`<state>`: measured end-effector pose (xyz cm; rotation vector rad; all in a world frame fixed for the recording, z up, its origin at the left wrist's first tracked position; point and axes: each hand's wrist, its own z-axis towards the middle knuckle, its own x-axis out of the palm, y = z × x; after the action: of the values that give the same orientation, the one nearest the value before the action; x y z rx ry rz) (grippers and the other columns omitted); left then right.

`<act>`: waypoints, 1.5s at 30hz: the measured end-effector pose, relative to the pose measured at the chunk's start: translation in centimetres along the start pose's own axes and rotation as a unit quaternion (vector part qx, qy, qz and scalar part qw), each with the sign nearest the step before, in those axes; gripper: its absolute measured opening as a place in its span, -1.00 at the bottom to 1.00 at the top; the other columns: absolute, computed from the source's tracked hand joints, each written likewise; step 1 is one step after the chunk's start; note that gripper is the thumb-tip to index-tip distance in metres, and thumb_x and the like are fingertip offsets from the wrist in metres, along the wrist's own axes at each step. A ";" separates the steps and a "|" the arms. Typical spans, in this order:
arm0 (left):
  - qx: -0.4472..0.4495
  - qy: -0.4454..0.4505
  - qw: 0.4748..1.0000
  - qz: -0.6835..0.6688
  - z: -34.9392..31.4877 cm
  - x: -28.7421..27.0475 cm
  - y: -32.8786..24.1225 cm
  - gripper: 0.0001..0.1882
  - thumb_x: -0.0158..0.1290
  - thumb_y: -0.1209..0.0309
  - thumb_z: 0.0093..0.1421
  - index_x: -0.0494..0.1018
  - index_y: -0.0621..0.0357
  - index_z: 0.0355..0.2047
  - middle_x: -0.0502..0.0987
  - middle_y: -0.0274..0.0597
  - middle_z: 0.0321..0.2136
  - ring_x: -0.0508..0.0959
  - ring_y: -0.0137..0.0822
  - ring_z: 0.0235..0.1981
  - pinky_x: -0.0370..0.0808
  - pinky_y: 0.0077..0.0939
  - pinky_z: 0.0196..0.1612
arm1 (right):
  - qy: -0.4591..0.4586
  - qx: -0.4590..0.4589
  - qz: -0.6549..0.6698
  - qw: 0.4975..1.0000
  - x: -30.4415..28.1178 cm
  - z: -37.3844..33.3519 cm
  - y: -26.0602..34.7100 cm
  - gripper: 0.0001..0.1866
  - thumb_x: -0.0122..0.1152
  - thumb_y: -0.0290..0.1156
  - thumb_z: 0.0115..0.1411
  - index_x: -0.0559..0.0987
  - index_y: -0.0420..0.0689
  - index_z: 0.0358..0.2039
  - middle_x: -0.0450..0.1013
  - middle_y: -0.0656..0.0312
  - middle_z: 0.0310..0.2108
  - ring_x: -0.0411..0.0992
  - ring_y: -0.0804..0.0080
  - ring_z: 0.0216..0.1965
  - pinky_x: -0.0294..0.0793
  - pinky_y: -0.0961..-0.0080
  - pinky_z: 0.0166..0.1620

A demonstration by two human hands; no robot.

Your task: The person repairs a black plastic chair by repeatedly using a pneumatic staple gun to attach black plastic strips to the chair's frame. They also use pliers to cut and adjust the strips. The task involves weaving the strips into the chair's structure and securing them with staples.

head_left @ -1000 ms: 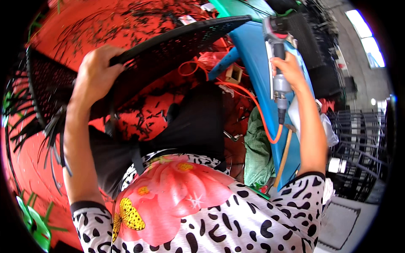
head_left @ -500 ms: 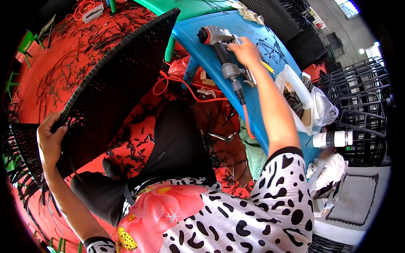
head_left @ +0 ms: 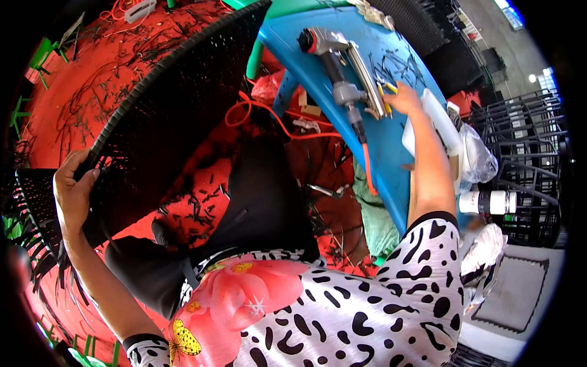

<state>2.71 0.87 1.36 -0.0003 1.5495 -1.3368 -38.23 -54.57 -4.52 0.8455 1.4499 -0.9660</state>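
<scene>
My left hand (head_left: 74, 194) is closed on the rim of a large black woven wicker panel (head_left: 165, 104), thumb on the near side. The panel stands tilted by my legs, its far corner rising to the blue table. Across the table, my right hand (head_left: 403, 100) has its fingers bent round small yellow-handled pliers (head_left: 380, 90); the fingers cover part of the tool. A pneumatic nail gun (head_left: 339, 76) lies just left of that hand, its red air hose (head_left: 368, 168) running over the table edge.
Black strip offcuts (head_left: 400, 64) lie on the blue table (head_left: 391, 177), with gloves (head_left: 373, 13) at its far end. A white bin (head_left: 437, 125), plastic bag (head_left: 477, 153) and white bottle (head_left: 487, 202) stand at right. Scraps litter the red floor (head_left: 67, 110); black frames (head_left: 520, 134) are stacked beyond.
My right hand has left the nail gun and moved right and nearer, to the yellow-handled pliers. My left hand keeps its hold on the panel. The view has shifted slightly.
</scene>
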 end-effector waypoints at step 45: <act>0.028 -0.042 0.993 0.106 -1.1 1.7 -0.8 -0.66 0.18 0.46 -0.11 0.55 0.21 -0.24 0.57 0.06 -0.42 0.59 -0.06 -0.34 0.48 -0.31 -0.24 | 0.001 -0.566 0.483 0.668 -11.5 -26.4 36.1 -0.54 -0.03 -0.51 0.28 0.30 -0.19 0.21 0.42 0.29 -0.44 0.30 0.70 -0.52 0.33 0.74 -0.47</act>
<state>0.68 0.34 0.63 0.1388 1.3988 -1.1960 -14.94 -15.64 3.88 0.4715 1.0193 0.7538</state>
